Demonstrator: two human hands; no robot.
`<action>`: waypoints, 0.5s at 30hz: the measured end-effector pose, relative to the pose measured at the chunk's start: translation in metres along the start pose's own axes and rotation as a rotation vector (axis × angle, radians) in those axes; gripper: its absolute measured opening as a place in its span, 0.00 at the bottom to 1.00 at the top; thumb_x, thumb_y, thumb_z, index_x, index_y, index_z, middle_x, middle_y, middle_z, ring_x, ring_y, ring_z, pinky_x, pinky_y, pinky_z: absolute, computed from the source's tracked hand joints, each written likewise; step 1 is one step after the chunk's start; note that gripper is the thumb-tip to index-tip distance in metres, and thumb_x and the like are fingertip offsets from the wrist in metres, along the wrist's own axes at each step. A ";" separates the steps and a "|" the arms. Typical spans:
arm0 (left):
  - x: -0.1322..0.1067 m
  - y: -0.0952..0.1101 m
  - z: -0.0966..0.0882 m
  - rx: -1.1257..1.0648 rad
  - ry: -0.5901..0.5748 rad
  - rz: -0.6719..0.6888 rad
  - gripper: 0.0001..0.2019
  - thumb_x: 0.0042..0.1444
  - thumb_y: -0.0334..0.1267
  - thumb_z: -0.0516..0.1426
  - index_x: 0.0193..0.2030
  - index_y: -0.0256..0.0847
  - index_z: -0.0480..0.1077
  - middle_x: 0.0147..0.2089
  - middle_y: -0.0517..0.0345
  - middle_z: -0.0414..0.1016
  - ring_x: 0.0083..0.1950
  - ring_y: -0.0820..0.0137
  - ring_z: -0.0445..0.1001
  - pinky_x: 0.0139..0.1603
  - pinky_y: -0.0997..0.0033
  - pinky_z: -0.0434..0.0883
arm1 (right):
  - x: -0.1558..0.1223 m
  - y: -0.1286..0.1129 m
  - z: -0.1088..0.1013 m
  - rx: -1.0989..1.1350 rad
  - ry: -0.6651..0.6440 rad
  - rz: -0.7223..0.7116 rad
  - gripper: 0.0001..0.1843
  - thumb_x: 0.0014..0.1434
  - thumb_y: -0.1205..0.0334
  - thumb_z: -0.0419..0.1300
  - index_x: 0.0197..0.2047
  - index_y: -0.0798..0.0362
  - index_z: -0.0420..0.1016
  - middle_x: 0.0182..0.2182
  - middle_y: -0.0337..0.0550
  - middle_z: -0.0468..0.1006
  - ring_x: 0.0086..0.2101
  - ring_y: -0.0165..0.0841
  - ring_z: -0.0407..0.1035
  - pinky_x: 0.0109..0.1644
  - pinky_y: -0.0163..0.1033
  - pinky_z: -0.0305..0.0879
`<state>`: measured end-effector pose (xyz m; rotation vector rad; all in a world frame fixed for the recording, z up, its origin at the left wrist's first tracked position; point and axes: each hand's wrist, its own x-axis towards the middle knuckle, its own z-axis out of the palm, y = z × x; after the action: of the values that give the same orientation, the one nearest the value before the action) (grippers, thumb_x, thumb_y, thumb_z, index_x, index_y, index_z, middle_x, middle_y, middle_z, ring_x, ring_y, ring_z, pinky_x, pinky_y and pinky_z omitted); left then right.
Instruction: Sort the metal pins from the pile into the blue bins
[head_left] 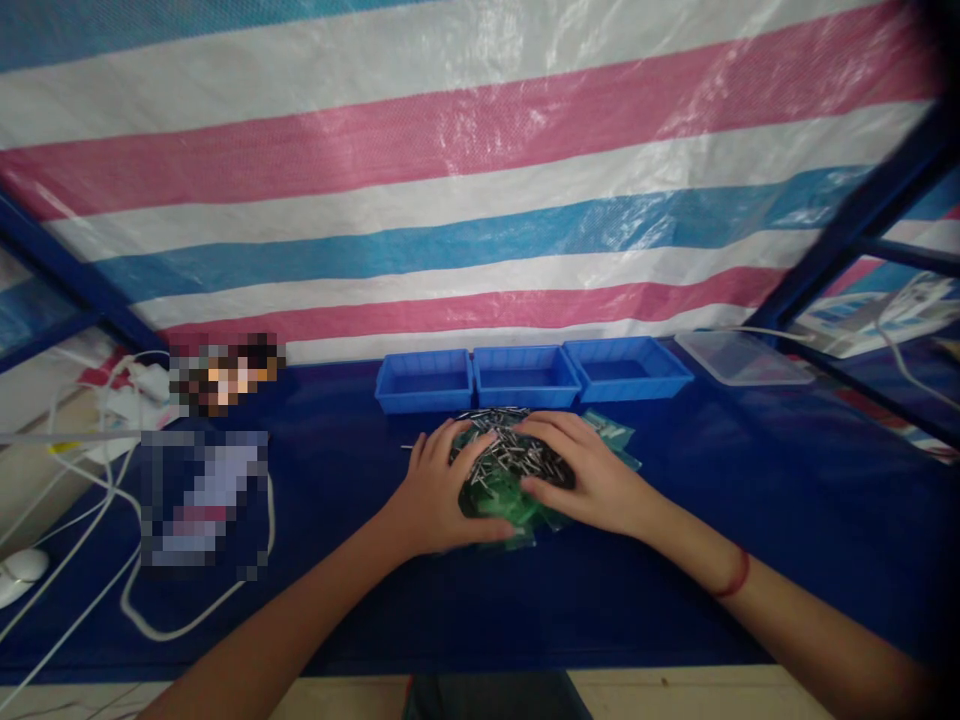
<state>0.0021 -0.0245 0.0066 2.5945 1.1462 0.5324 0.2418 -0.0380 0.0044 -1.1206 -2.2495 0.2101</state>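
A heap of small, slim metal pieces [517, 455], like nails or screws, lies in the middle of the blue table on green-tinted clear plastic bags [499, 500]. Its exact kind is too small to tell. My left hand [439, 495] rests against the heap's left side, fingers spread and thumb stretched over the green plastic. On the right side, my right hand [589, 470] curves round the heap with fingers apart, its fingertips on the metal pieces. One loose piece [407, 447] sticks out beside my left fingers. The palms hide part of the heap.
Three blue bins [525, 375] stand in a row behind the heap. A clear plastic lid [742, 358] lies to their right. White cables [112, 480] and a white mouse [22, 575] are at left, near blurred-out items. A striped sheet [450, 200] hangs behind the table [735, 480].
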 end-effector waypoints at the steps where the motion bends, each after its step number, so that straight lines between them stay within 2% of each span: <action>1: -0.003 -0.001 0.000 0.020 -0.034 0.007 0.51 0.40 0.69 0.59 0.67 0.46 0.52 0.68 0.40 0.50 0.68 0.41 0.48 0.62 0.29 0.46 | -0.005 0.001 -0.001 -0.032 -0.046 -0.001 0.33 0.55 0.48 0.61 0.61 0.51 0.61 0.56 0.55 0.65 0.56 0.48 0.60 0.58 0.58 0.59; 2: -0.005 -0.001 0.001 0.030 -0.055 0.013 0.52 0.38 0.70 0.59 0.67 0.46 0.52 0.68 0.40 0.49 0.69 0.40 0.46 0.62 0.28 0.45 | -0.010 0.002 -0.001 -0.059 -0.087 -0.004 0.38 0.52 0.45 0.62 0.62 0.51 0.60 0.58 0.56 0.63 0.58 0.49 0.58 0.59 0.59 0.58; 4: -0.005 -0.001 0.004 0.022 -0.057 0.023 0.51 0.40 0.68 0.59 0.68 0.45 0.51 0.69 0.40 0.48 0.69 0.42 0.45 0.64 0.32 0.46 | -0.018 0.004 0.001 -0.097 -0.135 -0.007 0.41 0.52 0.42 0.61 0.64 0.51 0.58 0.61 0.57 0.61 0.60 0.51 0.55 0.60 0.62 0.54; 7: -0.003 0.000 0.010 -0.027 -0.016 0.012 0.44 0.48 0.64 0.57 0.67 0.42 0.53 0.68 0.40 0.50 0.69 0.48 0.48 0.66 0.42 0.51 | -0.021 0.001 0.004 -0.140 -0.107 -0.024 0.38 0.55 0.42 0.58 0.64 0.50 0.59 0.62 0.56 0.60 0.62 0.52 0.51 0.62 0.66 0.49; 10: -0.002 0.001 0.012 -0.069 0.026 -0.027 0.40 0.52 0.62 0.56 0.66 0.42 0.53 0.66 0.41 0.54 0.68 0.51 0.52 0.66 0.45 0.54 | -0.016 -0.009 0.003 -0.179 -0.068 -0.141 0.37 0.51 0.40 0.61 0.60 0.48 0.64 0.62 0.53 0.60 0.64 0.54 0.45 0.63 0.69 0.40; 12: -0.003 0.002 0.012 -0.083 0.057 -0.036 0.38 0.54 0.60 0.55 0.66 0.42 0.53 0.66 0.42 0.54 0.68 0.52 0.52 0.67 0.45 0.52 | -0.011 -0.017 0.002 -0.197 -0.069 -0.223 0.31 0.51 0.41 0.62 0.55 0.46 0.70 0.61 0.50 0.63 0.64 0.54 0.45 0.64 0.70 0.36; 15: -0.005 0.002 0.010 -0.120 0.118 -0.027 0.32 0.59 0.55 0.52 0.65 0.42 0.53 0.66 0.42 0.53 0.69 0.54 0.50 0.68 0.46 0.50 | -0.006 -0.026 0.003 -0.191 -0.076 -0.267 0.18 0.56 0.49 0.60 0.47 0.46 0.76 0.56 0.46 0.70 0.62 0.52 0.50 0.64 0.69 0.35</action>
<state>0.0050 -0.0304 -0.0023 2.4705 1.1464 0.7331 0.2253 -0.0589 0.0101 -0.9046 -2.4999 -0.0736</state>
